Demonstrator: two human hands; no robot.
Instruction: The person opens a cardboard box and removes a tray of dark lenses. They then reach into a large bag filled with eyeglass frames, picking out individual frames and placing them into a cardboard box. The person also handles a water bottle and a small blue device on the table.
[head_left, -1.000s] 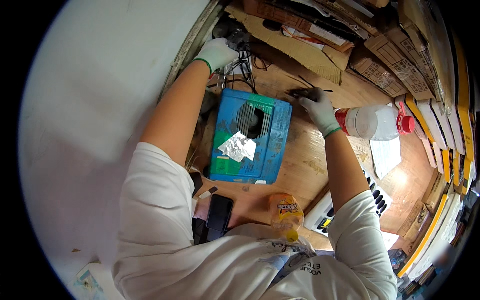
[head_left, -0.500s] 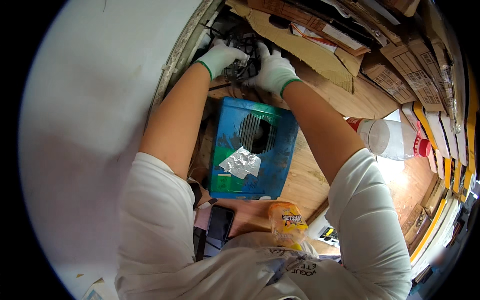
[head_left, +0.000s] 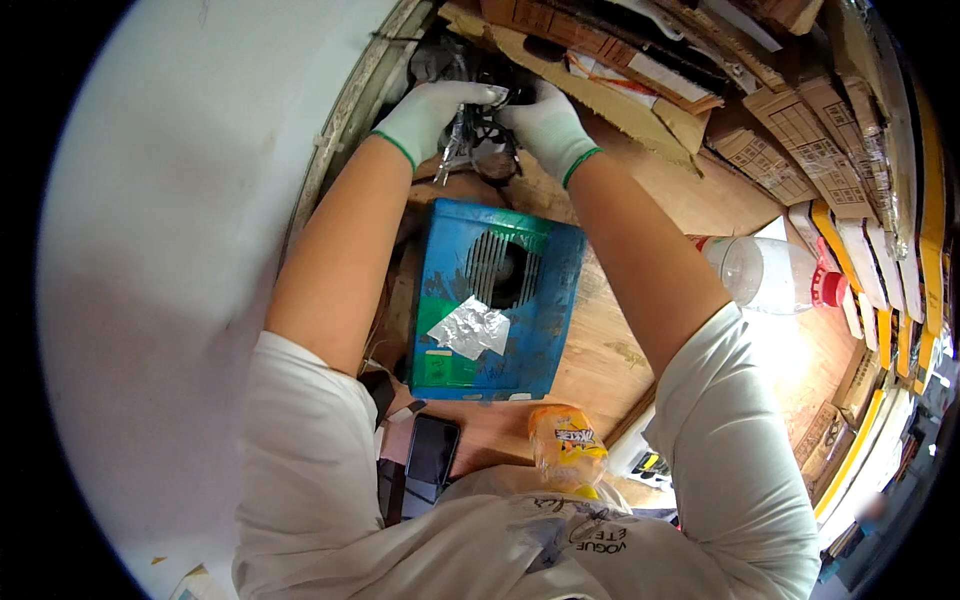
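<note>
My left hand (head_left: pixel 430 117), in a white glove with a green cuff, is closed on a tangle of black cables (head_left: pixel 485 145) and dark items at the back of the bench. My right hand (head_left: pixel 548 128), gloved likewise, grips the same tangle from the other side, its fingertips partly hidden. A shiny silver strand or strip (head_left: pixel 449 160) dangles below my left fingers. Just nearer to me lies a worn blue case (head_left: pixel 550 320) with green patches, a round slotted vent and a crumpled piece of foil (head_left: pixel 470 328) on it.
Cardboard stacks (head_left: pixel 810 150) line the back right. A large plastic bottle (head_left: pixel 760 275) lies on its side at the right. Near my body are a phone (head_left: pixel 432 450), an orange bag (head_left: pixel 560 435) and a white device (head_left: pixel 640 450). A white wall (head_left: pixel 160 250) bounds the left.
My right hand came from beside the bottle to the cable tangle, joining my left hand there. Both hands have closed in on it. The blue case appears lower in the picture than a second ago.
</note>
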